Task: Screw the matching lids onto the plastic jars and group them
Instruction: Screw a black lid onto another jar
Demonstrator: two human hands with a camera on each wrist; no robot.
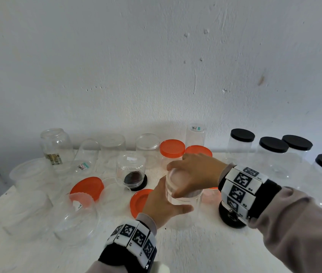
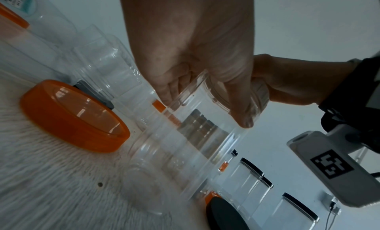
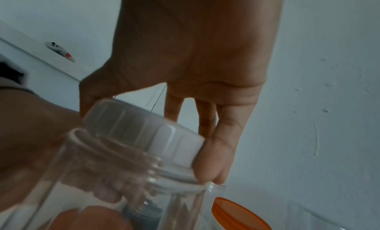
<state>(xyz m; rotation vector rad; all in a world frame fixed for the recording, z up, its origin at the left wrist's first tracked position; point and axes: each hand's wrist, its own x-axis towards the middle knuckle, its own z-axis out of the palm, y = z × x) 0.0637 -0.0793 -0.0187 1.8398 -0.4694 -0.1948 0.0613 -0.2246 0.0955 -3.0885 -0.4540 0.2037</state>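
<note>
A tall clear plastic jar [image 1: 181, 213] stands on the white table near the front centre. My left hand [image 1: 166, 201] grips its upper body, thumb at the front and fingers behind. My right hand [image 1: 189, 176] comes over from the right and holds a translucent ribbed lid [image 1: 174, 174] on the jar's mouth. In the right wrist view the lid [image 3: 144, 129] sits tilted on the neck, with the jar's threads [image 3: 152, 171] showing below it. The left wrist view shows the jar [image 2: 174, 152] from the side, with my fingers wrapped round its top.
Loose orange lids [image 1: 88, 187] [image 1: 138, 201] lie left of the jar. An upturned jar stands on a black lid [image 1: 136, 183]. Orange-lidded jars [image 1: 172, 148] stand behind, black-lidded jars [image 1: 243, 135] at the right. Several open clear jars fill the left. Another black lid [image 1: 229, 217] lies under my right wrist.
</note>
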